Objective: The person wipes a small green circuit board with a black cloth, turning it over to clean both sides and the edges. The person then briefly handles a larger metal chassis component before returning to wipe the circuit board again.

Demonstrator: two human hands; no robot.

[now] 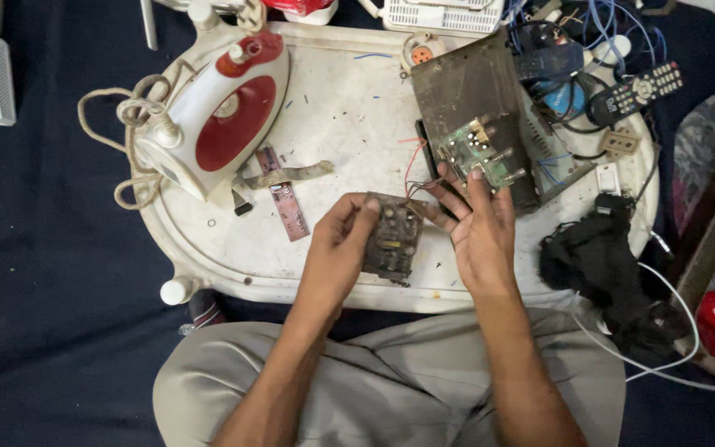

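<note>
Head view: dark circuit board (pixel 392 236) out of metal chassis (pixel 477 99), wires attached, grasped in left grip (pixel 337 248); right grip (pixel 477 223) released, fingertips resting on green board (pixel 477 149) mounted far right on table (pixel 349 116).

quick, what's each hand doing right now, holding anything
Left hand: closed on the small dark circuit board.
Right hand: fingers spread, holding nothing, thumb at the board's edge, fingertips on the green circuit board.

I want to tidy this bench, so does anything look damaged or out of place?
The metal chassis lies open and grimy, with a green circuit board hanging out on loose wires. The left hand holds a dark, dirty board. The iron has a tangled cord.
</note>
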